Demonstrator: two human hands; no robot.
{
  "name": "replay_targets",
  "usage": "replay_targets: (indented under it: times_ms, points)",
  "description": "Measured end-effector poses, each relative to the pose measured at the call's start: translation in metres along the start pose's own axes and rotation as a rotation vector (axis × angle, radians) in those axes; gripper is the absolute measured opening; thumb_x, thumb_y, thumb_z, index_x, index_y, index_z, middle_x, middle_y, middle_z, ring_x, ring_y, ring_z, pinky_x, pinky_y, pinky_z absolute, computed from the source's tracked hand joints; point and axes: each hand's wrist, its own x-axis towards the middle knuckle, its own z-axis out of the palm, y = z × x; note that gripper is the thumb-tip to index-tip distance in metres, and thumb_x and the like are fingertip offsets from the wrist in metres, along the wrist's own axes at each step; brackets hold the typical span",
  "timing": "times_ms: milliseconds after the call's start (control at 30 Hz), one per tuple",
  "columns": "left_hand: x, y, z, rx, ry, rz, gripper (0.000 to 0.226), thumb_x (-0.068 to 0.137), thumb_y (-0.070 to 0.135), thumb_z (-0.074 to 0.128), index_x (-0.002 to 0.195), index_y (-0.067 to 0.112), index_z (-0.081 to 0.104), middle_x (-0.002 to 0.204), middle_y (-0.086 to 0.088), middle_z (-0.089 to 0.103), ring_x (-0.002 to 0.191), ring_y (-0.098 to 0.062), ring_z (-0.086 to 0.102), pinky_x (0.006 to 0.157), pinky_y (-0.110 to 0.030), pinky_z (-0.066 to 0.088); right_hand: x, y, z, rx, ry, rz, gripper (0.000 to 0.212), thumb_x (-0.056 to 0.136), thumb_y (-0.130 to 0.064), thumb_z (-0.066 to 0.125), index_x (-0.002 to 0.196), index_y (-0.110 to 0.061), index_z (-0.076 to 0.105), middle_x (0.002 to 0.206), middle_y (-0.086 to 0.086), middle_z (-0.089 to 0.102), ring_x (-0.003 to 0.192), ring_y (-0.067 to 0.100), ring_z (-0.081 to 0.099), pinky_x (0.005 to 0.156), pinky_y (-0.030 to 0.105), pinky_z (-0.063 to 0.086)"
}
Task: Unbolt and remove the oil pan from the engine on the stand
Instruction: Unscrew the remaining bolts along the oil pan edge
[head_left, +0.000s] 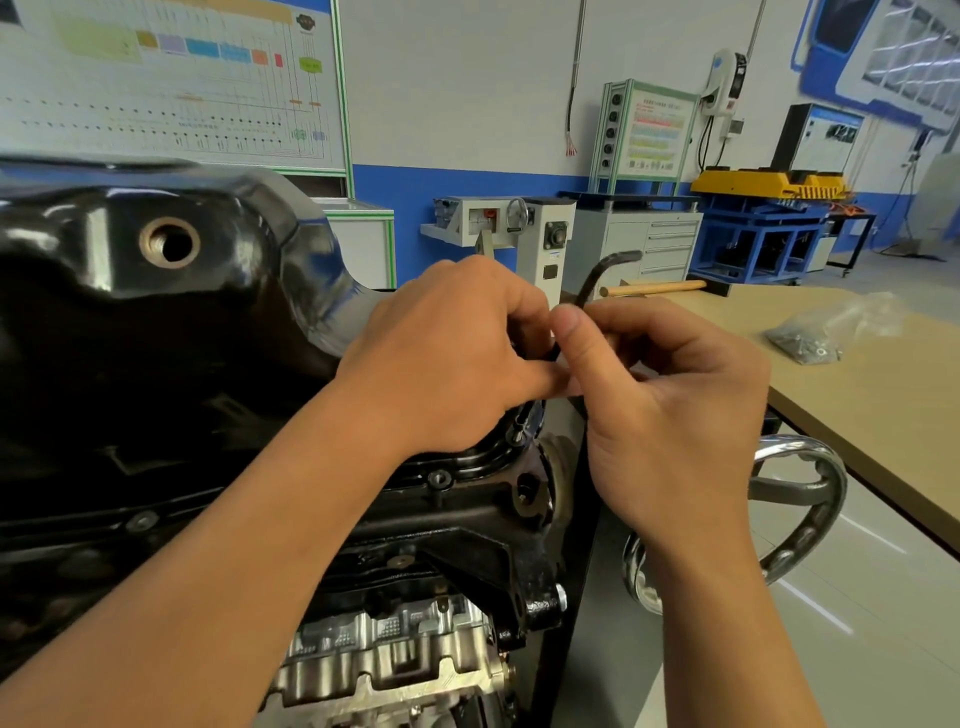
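The glossy black oil pan (156, 322) sits on top of the upturned engine (415, 639), its open drain hole (169, 242) facing me. A black L-shaped hex key (597, 280) stands in a bolt (518, 435) at the pan's right flange corner. My left hand (447, 358) pinches the key's shaft low down, and my right hand (660, 395) pinches it just right of that, thumb up. The short bent end sticks out above both hands. Another flange bolt (439, 478) shows in front.
A chrome handwheel (800, 499) of the engine stand sits under my right wrist. On the wooden table (883, 395) at right lie a plastic bag of small hardware (815, 338) and a wooden handle (654, 287). Cabinets and workshop equipment line the far wall.
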Motion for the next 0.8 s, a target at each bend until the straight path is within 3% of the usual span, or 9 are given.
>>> replay_targets:
  times_ms: [100, 300, 433, 500, 567, 600, 633, 700, 800]
  points:
    - [-0.0005, 0.0007, -0.004, 0.004, -0.107, 0.048, 0.019, 0.087, 0.051, 0.066, 0.095, 0.037, 0.076, 0.078, 0.018, 0.073, 0.064, 0.005, 0.063, 0.072, -0.034, 0.053, 0.0012, 0.0029, -0.0008, -0.067, -0.065, 0.014, 0.01, 0.096, -0.014, 0.065, 0.091, -0.014, 0.074, 0.08, 0.001, 0.07, 0.077, 0.016, 0.065, 0.069, 0.025, 0.052]
    - [0.0004, 0.0008, -0.0027, -0.042, -0.028, 0.03, 0.006, 0.083, 0.035, 0.076, 0.078, 0.038, 0.075, 0.075, 0.012, 0.074, 0.077, -0.009, 0.07, 0.075, -0.042, 0.057, 0.0002, -0.0003, 0.0013, -0.035, -0.088, 0.015, 0.006, 0.093, -0.019, 0.071, 0.091, -0.016, 0.076, 0.078, 0.006, 0.07, 0.073, 0.022, 0.064, 0.065, 0.035, 0.053]
    - [0.0006, 0.0015, 0.0, 0.001, 0.02, 0.013, 0.022, 0.069, 0.05, 0.067, 0.078, 0.031, 0.072, 0.073, 0.008, 0.072, 0.077, -0.014, 0.068, 0.074, -0.042, 0.056, -0.0007, 0.0011, 0.0016, 0.016, -0.025, 0.028, 0.007, 0.089, -0.017, 0.075, 0.091, -0.011, 0.079, 0.076, 0.002, 0.073, 0.07, 0.016, 0.068, 0.063, 0.021, 0.053]
    - [0.0001, 0.0009, -0.0031, -0.002, -0.055, 0.029, 0.024, 0.077, 0.05, 0.066, 0.089, 0.032, 0.074, 0.082, 0.014, 0.074, 0.079, -0.001, 0.068, 0.078, -0.033, 0.056, 0.0003, 0.0017, 0.0005, -0.015, -0.074, 0.02, 0.009, 0.094, -0.014, 0.069, 0.094, -0.013, 0.078, 0.08, -0.002, 0.074, 0.076, 0.014, 0.07, 0.067, 0.02, 0.053]
    - [-0.0005, 0.0018, -0.0069, -0.035, -0.138, 0.067, 0.014, 0.091, 0.037, 0.068, 0.097, 0.029, 0.077, 0.077, 0.018, 0.072, 0.059, 0.013, 0.059, 0.061, -0.006, 0.045, 0.0017, 0.0026, -0.0013, -0.059, -0.118, 0.011, 0.014, 0.098, -0.014, 0.063, 0.094, -0.014, 0.076, 0.082, -0.001, 0.073, 0.079, 0.014, 0.068, 0.068, 0.024, 0.053]
    - [-0.0002, 0.0024, -0.0082, -0.039, -0.151, 0.074, 0.013, 0.094, 0.031, 0.067, 0.096, 0.025, 0.078, 0.068, 0.017, 0.07, 0.048, 0.013, 0.054, 0.051, -0.004, 0.038, 0.0019, 0.0028, -0.0019, -0.071, -0.13, 0.009, 0.016, 0.099, -0.014, 0.06, 0.093, -0.015, 0.075, 0.082, 0.0, 0.073, 0.079, 0.014, 0.067, 0.068, 0.027, 0.053]
    - [0.0002, 0.0021, -0.0086, -0.03, -0.146, 0.074, 0.014, 0.094, 0.03, 0.067, 0.092, 0.024, 0.079, 0.065, 0.014, 0.069, 0.047, 0.01, 0.053, 0.05, -0.007, 0.038, 0.002, 0.0024, -0.0024, -0.071, -0.139, 0.009, 0.017, 0.099, -0.015, 0.058, 0.092, -0.018, 0.073, 0.083, 0.002, 0.072, 0.08, 0.015, 0.066, 0.07, 0.031, 0.053]
    - [0.0013, 0.0006, -0.007, -0.005, -0.101, 0.055, 0.012, 0.09, 0.036, 0.07, 0.088, 0.028, 0.079, 0.075, 0.012, 0.074, 0.065, 0.005, 0.064, 0.067, -0.027, 0.053, 0.0013, 0.0011, -0.002, -0.049, -0.153, 0.008, 0.017, 0.1, -0.016, 0.057, 0.091, -0.022, 0.071, 0.083, 0.004, 0.072, 0.08, 0.017, 0.066, 0.072, 0.038, 0.053]
    - [0.0011, 0.0009, -0.0021, -0.006, -0.021, 0.021, 0.01, 0.08, 0.037, 0.076, 0.08, 0.028, 0.075, 0.076, 0.008, 0.073, 0.079, -0.013, 0.07, 0.077, -0.043, 0.056, 0.0, 0.0002, -0.0005, -0.012, -0.133, 0.006, 0.011, 0.095, -0.019, 0.068, 0.092, -0.013, 0.077, 0.079, 0.01, 0.072, 0.074, 0.025, 0.066, 0.065, 0.041, 0.052]
